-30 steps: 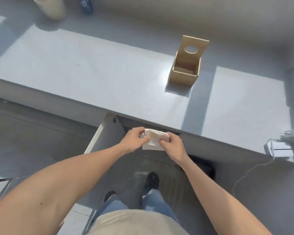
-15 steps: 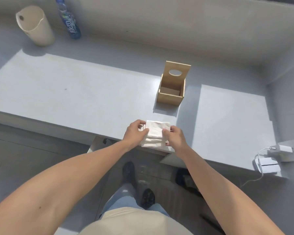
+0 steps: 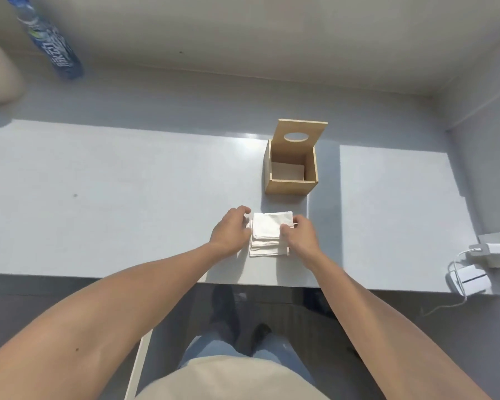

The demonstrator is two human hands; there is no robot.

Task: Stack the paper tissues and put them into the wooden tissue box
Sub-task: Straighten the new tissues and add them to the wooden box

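Two bare hands, left hand (image 3: 232, 230) and right hand (image 3: 300, 235), pinching a stack of white paper tissues (image 3: 269, 234) from both sides, on a pale grey table (image 3: 127, 197), open light wooden tissue box (image 3: 292, 166) just beyond

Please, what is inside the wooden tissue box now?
The wooden tissue box stands with its lid raised. Inside, at the bottom, one pale flat rectangle shows; whether it is tissue or the box floor cannot be told. The front wall hides the nearest part. The tissue stack is outside.
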